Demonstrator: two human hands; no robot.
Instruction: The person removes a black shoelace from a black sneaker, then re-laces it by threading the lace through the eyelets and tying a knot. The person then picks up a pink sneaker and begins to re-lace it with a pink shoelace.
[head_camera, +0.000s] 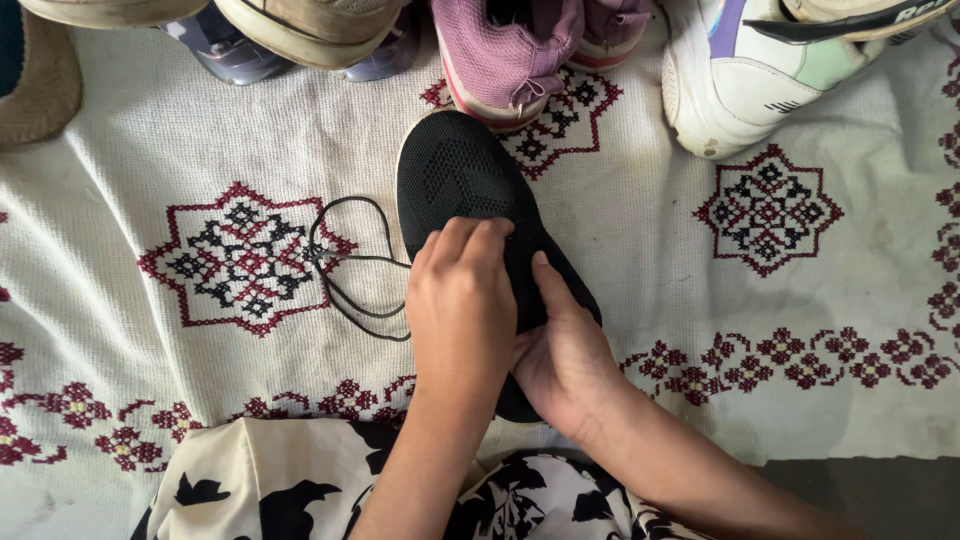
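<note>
Both hands, left hand (460, 305) and right hand (562, 350), clamp the light, soft black mesh shoe (455, 180) midway, probably gripping its lace (345, 262).

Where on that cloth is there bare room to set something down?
The widest free patch of cloth lies right of the black shoe, below the white shoe. Another lies at the far left, beyond the black lace. The top edge is crowded with a purple shoe and others. Both hands, left hand and right hand, cover the black shoe's middle.
</note>
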